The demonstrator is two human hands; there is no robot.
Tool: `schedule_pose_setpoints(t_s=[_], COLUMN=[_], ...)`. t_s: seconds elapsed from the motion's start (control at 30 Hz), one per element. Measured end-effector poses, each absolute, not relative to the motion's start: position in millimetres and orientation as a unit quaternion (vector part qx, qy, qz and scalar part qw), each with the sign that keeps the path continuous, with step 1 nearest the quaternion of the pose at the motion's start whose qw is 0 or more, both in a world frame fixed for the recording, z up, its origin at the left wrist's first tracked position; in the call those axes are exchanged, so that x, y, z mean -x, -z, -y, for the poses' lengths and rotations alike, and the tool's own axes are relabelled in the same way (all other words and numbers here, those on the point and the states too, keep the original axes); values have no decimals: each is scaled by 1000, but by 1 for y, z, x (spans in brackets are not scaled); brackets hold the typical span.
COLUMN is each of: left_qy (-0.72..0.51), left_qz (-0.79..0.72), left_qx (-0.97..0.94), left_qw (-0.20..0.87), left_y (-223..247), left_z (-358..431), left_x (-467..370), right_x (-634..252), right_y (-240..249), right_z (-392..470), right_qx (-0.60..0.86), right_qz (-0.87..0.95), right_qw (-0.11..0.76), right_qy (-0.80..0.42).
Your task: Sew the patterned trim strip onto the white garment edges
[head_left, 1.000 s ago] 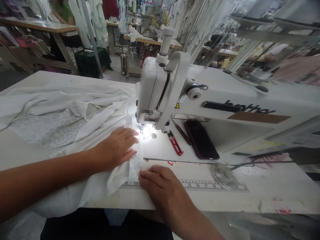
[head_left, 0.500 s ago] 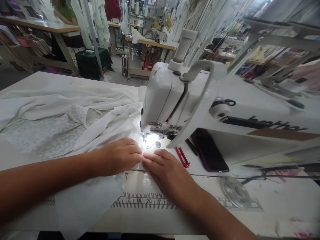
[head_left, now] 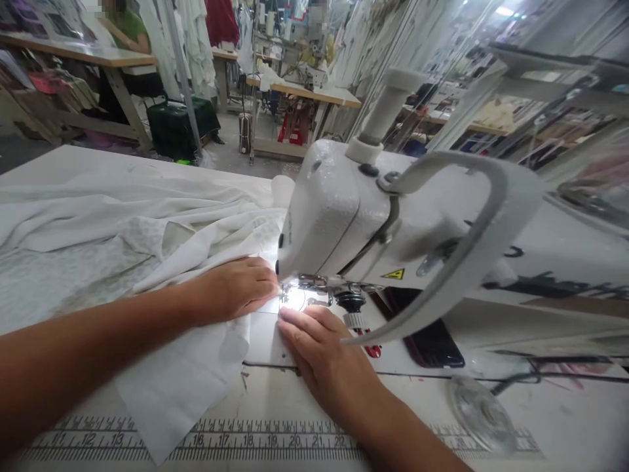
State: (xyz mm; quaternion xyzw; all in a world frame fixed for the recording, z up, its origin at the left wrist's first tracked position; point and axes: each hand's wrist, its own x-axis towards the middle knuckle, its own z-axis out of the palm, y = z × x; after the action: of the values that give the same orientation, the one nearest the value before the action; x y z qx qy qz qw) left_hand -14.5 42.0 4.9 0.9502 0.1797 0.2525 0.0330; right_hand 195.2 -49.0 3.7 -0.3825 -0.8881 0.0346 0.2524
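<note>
White fabric (head_left: pixel 181 387) with a faint leopard-like print on part of it lies to the left of the sewing machine (head_left: pixel 324 216). My left hand (head_left: pixel 238 288) is closed on this fabric, its fingertips close beside the lit presser foot (head_left: pixel 285 296). Part of the cloth is hidden beneath that hand and forearm. Just in front of the needle area, my right hand (head_left: pixel 324 341) rests on the machine bed with its fingers stretched out flat. I see nothing held in it. Light glares on the needle plate (head_left: pixel 297 301), so the needle itself is hard to make out.
Red thread snips (head_left: pixel 373 349) and a dark phone (head_left: pixel 435 344) lie beneath the machine arm. A clear round disc (head_left: pixel 484 413) sits at right near the printed ruler (head_left: pixel 221 439). Beyond are a person in green (head_left: pixel 130 29), other worktables (head_left: pixel 309 92) and a dark green box (head_left: pixel 179 128).
My hands have parted slightly; the left has shifted up toward the presser foot with the cloth. The view has shifted, so the machine looks larger and covers more of the snips.
</note>
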Motion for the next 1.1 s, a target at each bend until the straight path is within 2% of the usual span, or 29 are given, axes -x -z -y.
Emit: schedule_pose_setpoints(t_s=[0.5,1.1], left_qy=[-239,-258], left_qz=[-177,-198], left_qx=[-954,-945], left_qw=[37,17], left_y=[-1,9], left_z=[-41,-42], left_x=[17,15], right_x=[-197,-195], right_y=[-4,-7], right_z=[52,50], right_qx=[410,388], right_qz=[882,894], right_qw=[213,215], right_qy=[-89,-66])
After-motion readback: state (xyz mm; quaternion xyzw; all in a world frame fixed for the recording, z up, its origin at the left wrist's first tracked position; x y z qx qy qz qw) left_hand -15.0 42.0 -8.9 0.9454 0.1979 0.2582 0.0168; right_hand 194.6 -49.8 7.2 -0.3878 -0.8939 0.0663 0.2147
